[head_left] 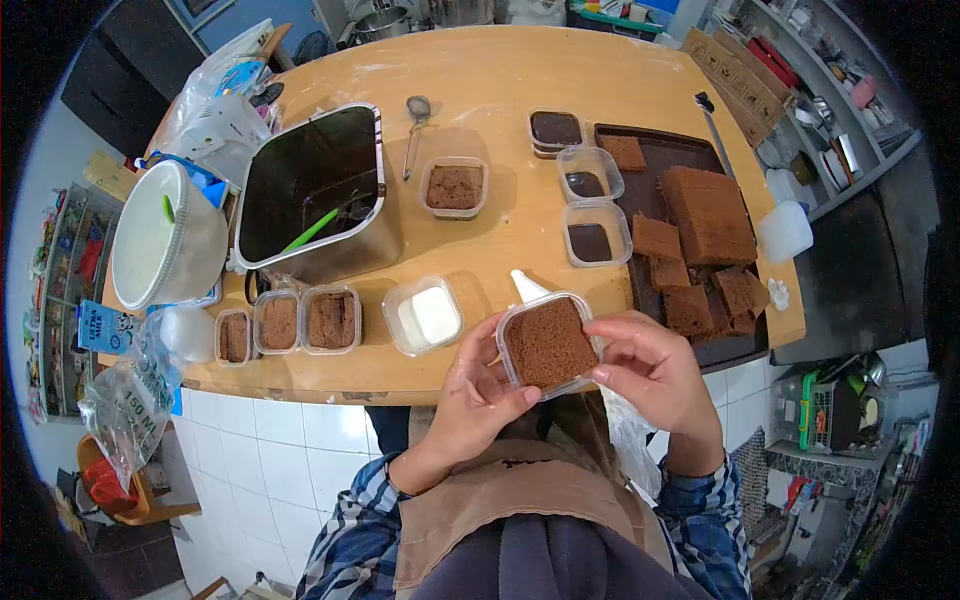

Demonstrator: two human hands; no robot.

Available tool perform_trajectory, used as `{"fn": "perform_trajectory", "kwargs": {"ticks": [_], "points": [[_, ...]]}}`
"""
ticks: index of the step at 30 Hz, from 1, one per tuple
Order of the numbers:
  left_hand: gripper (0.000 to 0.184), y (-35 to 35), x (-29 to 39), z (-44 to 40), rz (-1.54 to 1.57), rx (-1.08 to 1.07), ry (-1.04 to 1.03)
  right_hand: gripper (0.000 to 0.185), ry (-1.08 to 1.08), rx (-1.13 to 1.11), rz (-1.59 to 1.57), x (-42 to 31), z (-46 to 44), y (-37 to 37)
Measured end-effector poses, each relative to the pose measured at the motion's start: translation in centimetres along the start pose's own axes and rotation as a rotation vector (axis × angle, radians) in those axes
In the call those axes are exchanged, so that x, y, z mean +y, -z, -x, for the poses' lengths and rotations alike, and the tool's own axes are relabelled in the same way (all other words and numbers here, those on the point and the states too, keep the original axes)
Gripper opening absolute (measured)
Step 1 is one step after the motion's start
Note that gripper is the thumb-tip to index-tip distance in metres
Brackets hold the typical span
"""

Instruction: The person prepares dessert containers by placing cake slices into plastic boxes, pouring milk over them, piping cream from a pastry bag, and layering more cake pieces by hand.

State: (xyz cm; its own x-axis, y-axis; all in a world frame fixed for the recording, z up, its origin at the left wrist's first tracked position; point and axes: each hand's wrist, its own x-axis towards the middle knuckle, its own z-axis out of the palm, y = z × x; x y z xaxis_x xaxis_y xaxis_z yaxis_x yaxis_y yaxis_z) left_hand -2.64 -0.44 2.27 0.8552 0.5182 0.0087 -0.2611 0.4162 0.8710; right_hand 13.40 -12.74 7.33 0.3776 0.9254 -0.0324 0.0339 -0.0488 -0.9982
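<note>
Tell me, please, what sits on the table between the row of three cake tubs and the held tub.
In the head view, one tub of something white.

The cake slice [545, 345] looks rough and matt, its tub [562, 389] clear glossy plastic; the deep pan [345, 252] is smooth, shiny metal.

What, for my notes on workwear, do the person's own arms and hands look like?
The left hand and right hand are bare, with no gloves or watch in sight. The left sleeve and right sleeve are blue, white and dark plaid, loose and creased, ending short of the hands.
</note>
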Motion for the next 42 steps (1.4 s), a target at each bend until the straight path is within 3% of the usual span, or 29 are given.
{"fn": "perform_trajectory", "kwargs": {"ticks": [4, 9, 12, 15, 18, 21, 24, 27, 34, 42], "points": [[0.068, -0.6, 0.0, 0.0, 0.032, 0.022, -0.026, 0.030, -0.076, 0.116, -0.184, 0.1, 0.0, -0.5], [0.050, -1.2, 0.0, 0.2, 0.089, -0.060, -0.089, 0.024, -0.107, 0.131, -0.028, -0.1, -0.2, 0.0], [0.037, -0.1, -1.2, 0.6, 0.578, -0.102, 0.122, 0.019, -0.079, 0.132, 0.044, -0.4, -0.4, 0.2], [0.030, -0.6, -0.8, 0.6, 0.675, 0.004, 0.325, 0.017, -0.063, 0.064, 0.009, -0.8, -0.4, 0.2], [0.034, -0.9, -0.7, 0.7, 0.569, -0.042, 0.328, 0.017, -0.038, 0.002, -0.031, -0.8, -0.6, 0.4], [0.050, -0.5, -0.8, 0.7, 0.559, -0.203, 0.324, 0.017, -0.033, -0.016, -0.053, -0.4, -0.8, 0.6], [0.067, -0.6, -1.3, 0.9, 0.885, -0.260, 0.437, 0.016, -0.100, -0.057, -0.038, -0.8, -0.9, 0.8], [0.072, -1.0, -1.0, 1.0, 0.939, -0.177, 0.535, 0.017, -0.092, -0.101, 0.007, -1.1, -1.0, 0.5], [0.076, -1.3, -1.5, 0.7, 0.586, -0.132, 0.268, 0.018, 0.298, 0.006, 0.375, -1.6, -0.6, 0.0], [0.076, -1.4, -1.8, 0.7, 0.529, -0.122, 0.185, 0.018, 0.227, -0.037, 0.406, -1.9, -0.6, -0.6]]}}
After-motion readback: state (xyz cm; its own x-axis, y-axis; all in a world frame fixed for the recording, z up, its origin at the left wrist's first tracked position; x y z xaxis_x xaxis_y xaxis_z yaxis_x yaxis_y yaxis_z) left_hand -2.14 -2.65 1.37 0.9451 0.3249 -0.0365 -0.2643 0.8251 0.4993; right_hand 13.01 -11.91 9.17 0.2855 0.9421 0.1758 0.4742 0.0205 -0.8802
